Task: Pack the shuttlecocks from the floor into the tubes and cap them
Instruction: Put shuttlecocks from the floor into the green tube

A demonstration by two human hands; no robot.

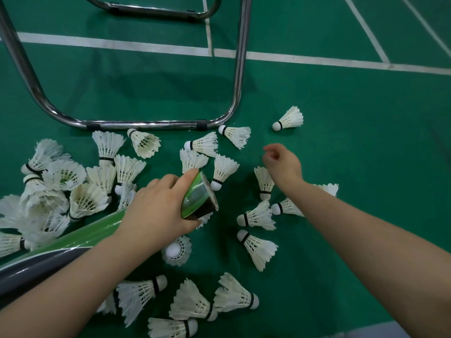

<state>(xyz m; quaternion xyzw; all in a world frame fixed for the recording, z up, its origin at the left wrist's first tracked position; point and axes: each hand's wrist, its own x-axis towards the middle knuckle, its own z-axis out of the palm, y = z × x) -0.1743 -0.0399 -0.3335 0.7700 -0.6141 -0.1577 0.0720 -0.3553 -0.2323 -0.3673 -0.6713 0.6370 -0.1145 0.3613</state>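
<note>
- Tube (199, 198): one green tube, held slanted just above the floor (353, 167). Its open mouth faces right and is dark inside. There is a grey length at lower left; I cannot tell whether it is the same tube or a second one.
- Left hand (158, 206): fingers and thumb are curled round the tube just behind its mouth.
- Right hand (280, 163): over the floor, right of the tube mouth. Fingers are loosely curled, thumb and forefinger tips are near each other, and nothing is between them.
- Shuttlecocks (257, 217): white feather, all on the floor.
  - Five lie beside and under the right forearm, one partly hidden by it.
  - Five lie along the near bar of the frame, the rightmost well apart.
  - One stands cork-up below the left wrist.
  - Four lie clear at the bottom edge, with a fifth partly behind the left forearm.
  - The pile at left overlaps, so no count is possible.
- Chrome frames: two, a near frame (146, 124) and a far frame (151, 11).
- White court lines (109, 43) cross behind them.
</note>
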